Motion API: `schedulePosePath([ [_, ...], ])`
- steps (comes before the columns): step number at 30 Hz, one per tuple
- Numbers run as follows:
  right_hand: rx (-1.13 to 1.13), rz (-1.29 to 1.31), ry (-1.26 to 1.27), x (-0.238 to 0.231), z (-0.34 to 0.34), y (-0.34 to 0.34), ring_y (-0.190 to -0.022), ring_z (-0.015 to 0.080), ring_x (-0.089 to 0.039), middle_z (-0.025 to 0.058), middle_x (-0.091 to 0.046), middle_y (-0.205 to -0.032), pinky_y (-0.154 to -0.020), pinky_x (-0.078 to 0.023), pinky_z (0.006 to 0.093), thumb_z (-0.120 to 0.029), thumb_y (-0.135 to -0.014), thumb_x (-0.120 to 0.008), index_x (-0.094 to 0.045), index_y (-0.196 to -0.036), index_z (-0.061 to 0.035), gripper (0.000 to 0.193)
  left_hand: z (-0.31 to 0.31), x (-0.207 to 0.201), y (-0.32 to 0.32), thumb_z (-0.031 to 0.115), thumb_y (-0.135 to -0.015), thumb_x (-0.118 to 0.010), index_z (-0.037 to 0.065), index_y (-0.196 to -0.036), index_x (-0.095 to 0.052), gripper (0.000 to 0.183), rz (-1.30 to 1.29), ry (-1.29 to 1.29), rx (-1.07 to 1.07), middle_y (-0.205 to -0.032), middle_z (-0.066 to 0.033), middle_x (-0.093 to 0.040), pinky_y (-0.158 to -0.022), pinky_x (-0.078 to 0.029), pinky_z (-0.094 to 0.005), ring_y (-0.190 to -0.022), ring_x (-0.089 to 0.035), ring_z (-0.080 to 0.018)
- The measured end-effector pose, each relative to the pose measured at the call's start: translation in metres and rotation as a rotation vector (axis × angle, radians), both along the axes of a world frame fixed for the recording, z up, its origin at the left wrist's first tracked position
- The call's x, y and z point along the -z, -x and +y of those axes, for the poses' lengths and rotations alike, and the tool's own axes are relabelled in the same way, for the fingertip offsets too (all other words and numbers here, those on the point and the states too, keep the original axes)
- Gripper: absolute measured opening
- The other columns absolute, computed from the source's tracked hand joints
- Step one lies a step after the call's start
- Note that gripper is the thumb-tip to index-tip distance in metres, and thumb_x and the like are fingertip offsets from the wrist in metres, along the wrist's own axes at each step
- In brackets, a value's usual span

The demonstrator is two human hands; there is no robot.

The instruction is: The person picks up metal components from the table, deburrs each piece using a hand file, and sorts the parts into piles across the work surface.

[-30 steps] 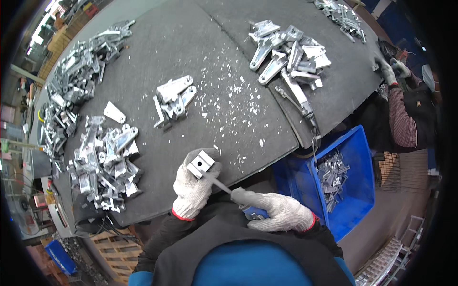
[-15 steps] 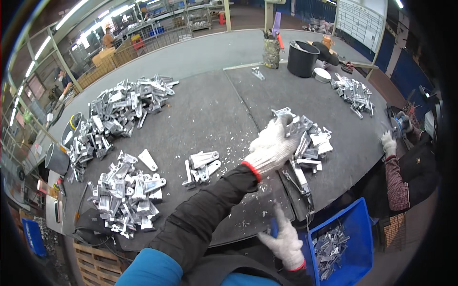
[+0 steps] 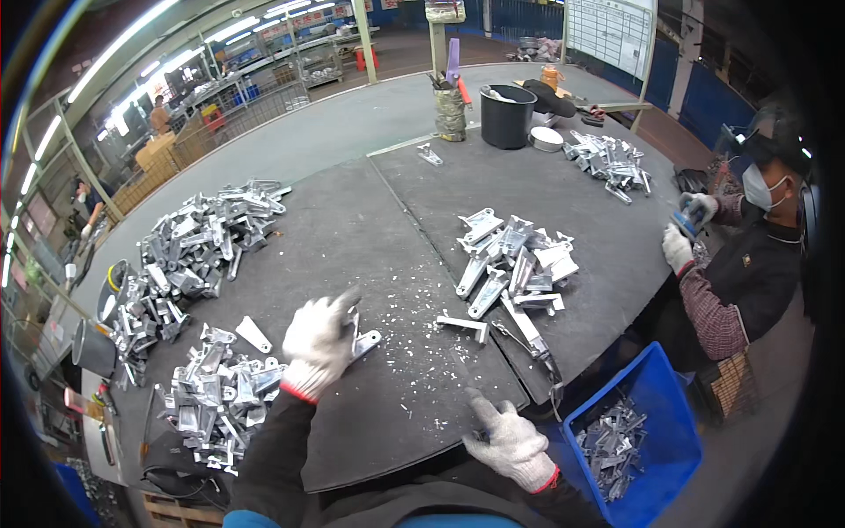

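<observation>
My left hand (image 3: 319, 341), in a white knitted glove with a red cuff, is over a few silver metal castings (image 3: 364, 344) on the dark table. Its index finger points forward, slightly smeared; the other fingertips are hidden, so I cannot tell whether it grips one. Close to the table's front edge, my gloved right hand (image 3: 512, 442) has thumb and index finger stretched apart, with nothing visible in it. A single casting (image 3: 465, 326) lies beyond it, beside a pile of similar castings (image 3: 510, 264). A slim silver tool (image 3: 525, 327) with a cord touches that pile.
Larger casting heaps lie at the far left (image 3: 198, 238) and near left (image 3: 211, 396). A blue bin (image 3: 678, 440) with small metal pieces stands below the right edge. A black bucket (image 3: 507, 123) stands at the back. At right, a gloved co-worker (image 3: 735, 299) holds something blue.
My left hand has moved from the right-hand pile back left to the small group of castings. The right hand stays near the front edge. The whole view has shifted.
</observation>
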State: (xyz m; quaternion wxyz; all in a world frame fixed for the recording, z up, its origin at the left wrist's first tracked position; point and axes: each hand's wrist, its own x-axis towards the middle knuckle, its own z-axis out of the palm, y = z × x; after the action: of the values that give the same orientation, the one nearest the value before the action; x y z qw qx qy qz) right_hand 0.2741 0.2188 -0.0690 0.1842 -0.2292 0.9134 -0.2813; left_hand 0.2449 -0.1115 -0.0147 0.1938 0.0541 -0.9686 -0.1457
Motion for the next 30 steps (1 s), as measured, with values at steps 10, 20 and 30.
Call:
schedulePosePath([
  [10,0.058,0.151,0.098,0.016,-0.007,-0.005,-0.089,0.047,-0.069,0.0292,-0.06,-0.108,-0.077,-0.06,0.0506,-0.033,-0.084,-0.078,-0.041,-0.158,-0.0289,0.083,0.027,0.022,-0.119,0.021,-0.086,-0.075,0.014,-0.143,-0.052,0.062,-0.608,0.079,0.056,-0.111,-0.0129,-0.069,-0.096,-0.051,-0.045,-0.11,-0.066,-0.034],
  [20,-0.087,-0.005,0.009,-0.014,-0.009,-0.04,-0.114,0.0473,-0.066,0.0293,-0.06,-0.129,-0.097,-0.057,0.0476,-0.024,-0.078,-0.083,-0.032,-0.161,-0.0084,0.099,0.066,0.063,-0.135,-0.013,-0.078,-0.066,0.007,-0.129,-0.055,0.055,0.091,-1.105,0.086,-0.135,-0.0089,-0.065,-0.099,-0.052,-0.0313,-0.115,-0.064,-0.0162],
  [30,-0.318,-0.027,-0.002,-0.045,-0.025,-0.072,-0.076,0.0425,-0.071,0.0204,-0.065,-0.105,-0.067,-0.06,0.0509,-0.03,-0.087,-0.075,-0.031,-0.163,-0.026,0.088,0.09,0.105,-0.144,-0.004,-0.079,-0.079,0.006,-0.13,-0.065,0.054,0.112,-1.233,0.075,-0.109,-0.0084,-0.075,-0.092,-0.058,-0.0347,-0.103,-0.072,-0.0197],
])
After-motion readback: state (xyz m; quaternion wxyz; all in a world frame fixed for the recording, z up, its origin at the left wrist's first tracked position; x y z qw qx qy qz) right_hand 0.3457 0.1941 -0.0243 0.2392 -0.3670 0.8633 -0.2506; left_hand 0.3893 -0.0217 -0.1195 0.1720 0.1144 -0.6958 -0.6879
